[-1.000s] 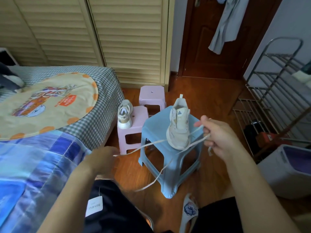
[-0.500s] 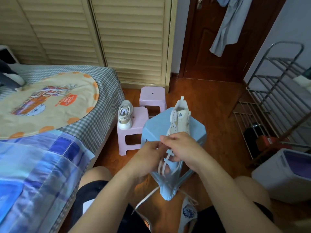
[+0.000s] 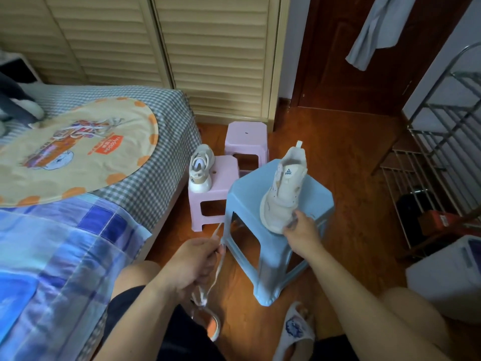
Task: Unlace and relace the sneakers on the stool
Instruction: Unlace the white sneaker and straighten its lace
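Person is sitting facing a blue stool [image 3: 263,204] at centre frame, bare knees showing at 5 and 7 o'clock. A white sneaker [image 3: 283,188] is lying on the stool top, toe toward the person and overhanging the near edge, heel and pull tab pointing to 12 o'clock, eyelets looking empty. Right hand [image 3: 302,230] is sitting at the toe, at 6 o'clock of the shoe, fingers curled onto the toe cap and gripping it. Left hand [image 3: 194,261] is hanging at 8 o'clock of the stool, off its near-left leg, fingers closed and pinching a white lace [image 3: 217,267]; one end is sticking up past the fingers toward 12 o'clock, the rest is dangling down toward the floor [image 3: 338,165]. Cannot tell whether the lace is joined to the shoe anywhere. A second white sneaker [image 3: 200,169] is standing on a pink stool [image 3: 221,178] at 10 o'clock of the blue one, heel facing the camera; another pink stool [image 3: 246,134] is sitting behind it at 12 o'clock. A bed [image 3: 145,142] with a checked sheet is filling the left side at 9 o'clock. A metal rack [image 3: 442,152] is standing at 3 o'clock. A slipper [image 3: 296,332] is lying on the floor at 6 o'clock.
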`<state>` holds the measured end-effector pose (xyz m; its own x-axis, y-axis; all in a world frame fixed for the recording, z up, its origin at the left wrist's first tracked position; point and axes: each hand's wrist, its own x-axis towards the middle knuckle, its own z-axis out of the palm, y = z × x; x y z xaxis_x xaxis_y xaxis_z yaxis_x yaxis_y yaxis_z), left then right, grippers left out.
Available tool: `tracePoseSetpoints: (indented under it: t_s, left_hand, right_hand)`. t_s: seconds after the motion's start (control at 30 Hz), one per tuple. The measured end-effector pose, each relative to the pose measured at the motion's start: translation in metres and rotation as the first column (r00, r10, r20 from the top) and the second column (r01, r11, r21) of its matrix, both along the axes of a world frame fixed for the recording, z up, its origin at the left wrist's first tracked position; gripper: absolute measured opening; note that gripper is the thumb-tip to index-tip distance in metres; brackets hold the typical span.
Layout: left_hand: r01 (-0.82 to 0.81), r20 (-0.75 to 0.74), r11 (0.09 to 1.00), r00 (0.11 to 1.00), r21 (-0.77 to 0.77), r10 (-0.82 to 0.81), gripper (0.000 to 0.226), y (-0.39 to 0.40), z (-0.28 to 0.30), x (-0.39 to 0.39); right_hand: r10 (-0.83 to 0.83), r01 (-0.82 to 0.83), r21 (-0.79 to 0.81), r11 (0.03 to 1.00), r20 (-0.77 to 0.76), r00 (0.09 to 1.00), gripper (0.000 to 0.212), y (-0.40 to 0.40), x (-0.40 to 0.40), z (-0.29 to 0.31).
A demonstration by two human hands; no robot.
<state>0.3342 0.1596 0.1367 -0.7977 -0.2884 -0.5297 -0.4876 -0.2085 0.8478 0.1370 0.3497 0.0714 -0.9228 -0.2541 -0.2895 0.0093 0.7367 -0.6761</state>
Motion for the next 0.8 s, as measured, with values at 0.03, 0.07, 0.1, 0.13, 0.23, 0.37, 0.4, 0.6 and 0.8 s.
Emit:
tracePoseSetpoints:
  t_s: [0.03,0.07,0.1,0.13,0.23,0.37,0.4,0.6,0.8]
  left_hand:
    - [0.006,0.000,1.000,1.000,0.012,-0.006,0.039,-0.001,-0.002,-0.001]
    - [0.010,0.003,1.000,1.000,0.020,-0.010,0.038,-0.002,-0.004,-0.003]
    - [0.013,0.009,1.000,1.000,0.018,-0.013,0.037,-0.004,-0.004,-0.005]
    - [0.016,0.013,1.000,1.000,0.012,-0.016,0.037,-0.004,-0.002,-0.006]
    - [-0.027,-0.042,1.000,0.999,0.002,0.027,0.035,-0.002,0.006,-0.010]
    - [-0.133,-0.197,0.991,0.971,0.014,0.133,0.032,0.016,0.008,-0.015]
    - [-0.123,-0.220,0.992,0.968,0.014,0.123,0.032,0.022,0.007,-0.016]
    - [0.063,-0.180,0.993,0.980,-0.103,-0.081,0.033,0.040,-0.006,-0.015]
    - [0.075,-0.106,0.997,0.991,-0.022,-0.077,0.030,0.015,-0.005,0.012]
  right_hand:
    - [0.016,-0.016,-0.031,0.999,-0.018,1.000,0.048,-0.009,0.002,-0.003]
    - [0.041,-0.043,-0.051,0.998,-0.025,0.999,0.048,-0.018,0.003,-0.006]
    - [0.076,-0.077,-0.061,0.995,-0.027,0.997,0.052,-0.026,0.002,-0.008]
    - [0.117,-0.117,-0.045,0.992,-0.011,0.993,0.057,-0.032,0.000,-0.008]
    - [0.145,-0.145,0.000,0.989,0.042,0.988,0.059,-0.040,-0.003,0.002]
    - [-0.062,0.162,-0.276,0.947,0.339,0.939,0.041,-0.035,0.049,0.042]
    - [0.051,0.194,-0.380,0.904,0.548,0.835,0.051,-0.037,0.069,0.052]
    - [0.219,0.709,-0.626,0.325,0.779,0.588,0.026,-0.035,0.080,0.071]
    - [-0.052,0.704,-0.669,0.241,0.715,0.697,0.030,0.012,0.012,0.073]
